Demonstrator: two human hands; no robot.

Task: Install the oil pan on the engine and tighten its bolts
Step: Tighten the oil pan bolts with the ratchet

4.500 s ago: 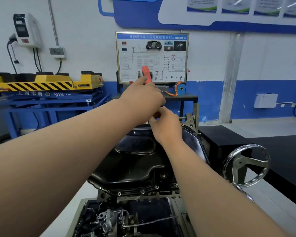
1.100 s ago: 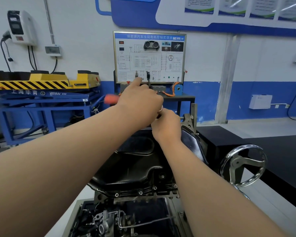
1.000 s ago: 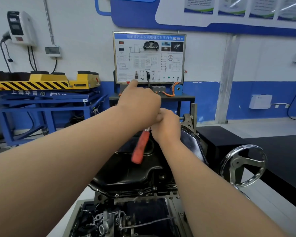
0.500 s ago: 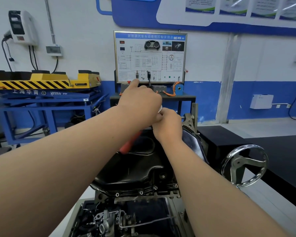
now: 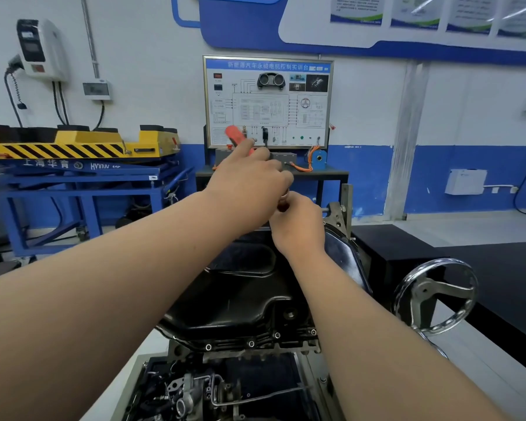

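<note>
Where hands (image 5: 249,189) (image 5: 298,226) meet, tool head hidden | orange handle (image 5: 236,136) half-covered

Blurring above the left hand (image 5: 249,189): orange-handled tool (image 5: 237,135), its lower end hiding behind that hand. Hiding beneath the right hand (image 5: 298,226): tool head, oil pan (image 5: 240,299) far edge.

Open air over the oil pan (image 5: 243,302) — handwheel (image 5: 434,294) close at right, stand bracket (image 5: 336,212) beyond

Left hand (image 5: 249,189) grips orange-handled wrench (image 5: 237,137) — right hand (image 5: 298,227) holds its head above oil pan (image 5: 240,299).
</note>
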